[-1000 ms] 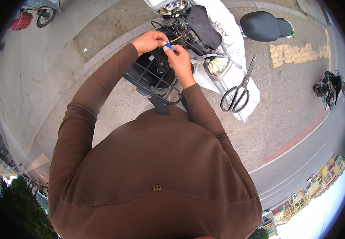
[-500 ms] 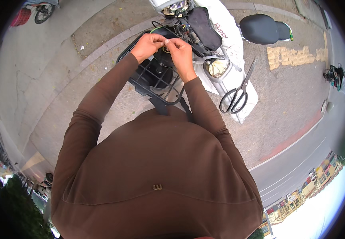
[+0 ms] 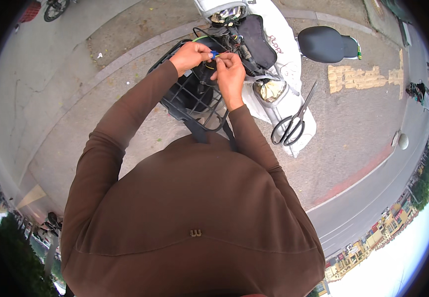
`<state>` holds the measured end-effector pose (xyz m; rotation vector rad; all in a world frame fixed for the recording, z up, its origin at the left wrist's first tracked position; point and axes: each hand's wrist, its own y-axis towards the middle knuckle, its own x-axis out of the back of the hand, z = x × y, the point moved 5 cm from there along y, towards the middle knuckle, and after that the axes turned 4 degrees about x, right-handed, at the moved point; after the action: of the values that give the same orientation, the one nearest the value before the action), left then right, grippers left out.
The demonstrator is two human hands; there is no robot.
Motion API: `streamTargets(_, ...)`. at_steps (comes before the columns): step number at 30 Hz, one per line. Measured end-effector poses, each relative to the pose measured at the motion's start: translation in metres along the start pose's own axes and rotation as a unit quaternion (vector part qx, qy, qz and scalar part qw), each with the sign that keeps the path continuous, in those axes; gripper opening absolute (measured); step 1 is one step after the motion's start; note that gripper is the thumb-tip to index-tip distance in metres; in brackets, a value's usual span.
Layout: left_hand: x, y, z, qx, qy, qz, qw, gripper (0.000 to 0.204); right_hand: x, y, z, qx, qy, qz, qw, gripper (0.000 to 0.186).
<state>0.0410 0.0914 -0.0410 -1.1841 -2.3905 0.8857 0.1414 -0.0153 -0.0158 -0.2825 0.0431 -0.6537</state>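
Note:
Over the black scooter basket [image 3: 172, 101] my two hands meet, fingertips close together. My left hand [image 3: 190, 57] pinches a small blue connector [image 3: 214, 54] between thumb and fingers. Thin yellowish wires [image 3: 220, 55] run from the connector to my right hand [image 3: 231, 74], whose thumb and forefinger are closed on them. Just beyond my hands lie the scooter's exposed front parts, with a tangle of cables [image 3: 231, 37]. A black rounded item sits inside the basket; my hands and the basket bars partly hide it.
A white quilted cover [image 3: 286, 64] drapes the scooter's handlebar. Large black-handled scissors [image 3: 296, 121] lie on its lower end. A black pad [image 3: 256, 39] rests beside the cables. The black scooter seat [image 3: 323, 44] stands at the right, with the road beyond.
My fingers have drawn slightly apart, and the blue connector with its wires now shows between them. My right hand has shifted a little right and lower. The view has tilted slightly.

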Motion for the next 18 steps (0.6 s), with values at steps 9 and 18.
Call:
streamTargets(9, 0.003, 0.006, -0.001, 0.022, -0.016, -0.014, 1.0, 0.021, -0.011, 0.002, -0.016, -0.011, 0.153, 0.01, 0.988, 0.018)
streamTargets(18, -0.002, 0.0, 0.006, -0.072, 0.072, -0.045, 0.994, 0.017, -0.009, 0.003, -0.015, 0.007, 0.14, -0.002, 0.99, 0.02)
